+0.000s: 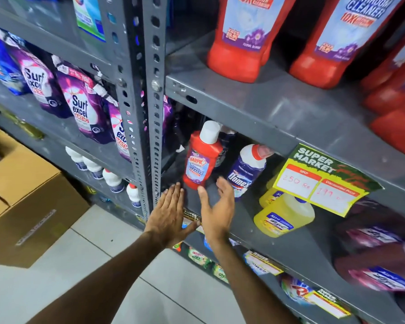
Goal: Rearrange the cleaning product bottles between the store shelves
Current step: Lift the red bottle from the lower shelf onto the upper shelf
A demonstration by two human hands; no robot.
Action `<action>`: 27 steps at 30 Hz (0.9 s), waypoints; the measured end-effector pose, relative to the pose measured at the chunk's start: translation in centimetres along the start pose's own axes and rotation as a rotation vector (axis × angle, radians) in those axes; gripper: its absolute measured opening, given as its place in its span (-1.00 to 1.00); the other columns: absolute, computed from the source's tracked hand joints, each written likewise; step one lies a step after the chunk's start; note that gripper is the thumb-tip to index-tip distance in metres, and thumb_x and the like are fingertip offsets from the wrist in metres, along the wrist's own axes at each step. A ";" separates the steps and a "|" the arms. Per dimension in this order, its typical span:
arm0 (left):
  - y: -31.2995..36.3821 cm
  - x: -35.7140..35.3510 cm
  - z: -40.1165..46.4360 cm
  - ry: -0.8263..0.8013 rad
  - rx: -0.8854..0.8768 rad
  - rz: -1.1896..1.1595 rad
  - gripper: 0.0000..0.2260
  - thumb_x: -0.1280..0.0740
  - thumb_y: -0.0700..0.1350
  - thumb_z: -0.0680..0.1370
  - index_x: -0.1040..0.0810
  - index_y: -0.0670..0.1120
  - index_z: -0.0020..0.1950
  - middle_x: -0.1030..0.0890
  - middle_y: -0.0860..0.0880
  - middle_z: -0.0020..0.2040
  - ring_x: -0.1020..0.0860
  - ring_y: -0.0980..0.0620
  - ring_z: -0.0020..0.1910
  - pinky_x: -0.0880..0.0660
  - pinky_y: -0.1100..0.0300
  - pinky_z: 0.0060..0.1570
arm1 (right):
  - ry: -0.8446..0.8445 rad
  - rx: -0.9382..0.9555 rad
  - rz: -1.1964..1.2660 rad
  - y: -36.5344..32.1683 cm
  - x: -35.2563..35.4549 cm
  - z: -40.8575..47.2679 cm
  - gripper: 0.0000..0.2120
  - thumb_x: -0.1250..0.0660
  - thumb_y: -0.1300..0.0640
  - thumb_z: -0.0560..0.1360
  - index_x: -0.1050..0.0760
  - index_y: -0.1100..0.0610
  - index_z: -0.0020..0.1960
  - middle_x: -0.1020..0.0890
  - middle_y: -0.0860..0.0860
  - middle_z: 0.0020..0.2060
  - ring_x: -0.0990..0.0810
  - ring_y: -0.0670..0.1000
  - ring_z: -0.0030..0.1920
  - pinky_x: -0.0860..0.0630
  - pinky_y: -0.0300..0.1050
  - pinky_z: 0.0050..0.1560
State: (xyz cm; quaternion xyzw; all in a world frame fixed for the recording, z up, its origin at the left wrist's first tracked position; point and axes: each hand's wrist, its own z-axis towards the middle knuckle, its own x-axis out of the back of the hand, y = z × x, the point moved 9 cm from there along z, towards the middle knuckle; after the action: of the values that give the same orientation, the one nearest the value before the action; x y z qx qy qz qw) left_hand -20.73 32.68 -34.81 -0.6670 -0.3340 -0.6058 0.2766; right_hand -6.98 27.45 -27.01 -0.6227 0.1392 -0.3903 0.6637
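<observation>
A small red Harpic bottle (200,160) with a white cap stands upright at the left end of the middle grey shelf (243,220). Both my hands are just in front of it, empty, fingers spread. My left hand (170,212) lies flat by the shelf's front edge, below and left of the bottle. My right hand (216,206) is angled palm-inward, its fingertips close to the bottle's base; I cannot tell whether they touch it. A purple Domex bottle (247,169) stands right of the Harpic. Large red Harpic bottles (243,38) fill the shelf above.
Yellow Lizol bottles (283,216) and a dark purple bottle (374,249) sit further right under a Super Market price card (323,178). A perforated grey upright (145,108) borders the left. Surf Excel pouches (84,106) hang beyond it. Cardboard boxes (26,202) rest on the tiled floor.
</observation>
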 end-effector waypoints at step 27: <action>-1.5 26.9 -13.0 0.464 -0.125 0.094 -0.20 -0.21 0.31 0.61 -0.40 -0.36 0.52 -0.38 -0.32 0.57 -0.39 -0.28 0.56 -0.06 -0.02 0.55 | -0.202 0.262 0.021 -24.6 11.0 -3.4 -0.58 -0.57 -0.13 0.29 -0.61 -0.38 0.11 -0.77 -0.31 -0.15 -0.76 -0.22 -0.18 -0.69 -0.21 -0.10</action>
State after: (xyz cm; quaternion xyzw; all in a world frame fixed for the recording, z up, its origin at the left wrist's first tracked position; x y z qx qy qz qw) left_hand -28.86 26.55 -6.67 -0.5408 -0.1921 -0.7487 0.3319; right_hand -10.52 19.38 -1.36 -0.5655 0.0262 -0.3337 0.7538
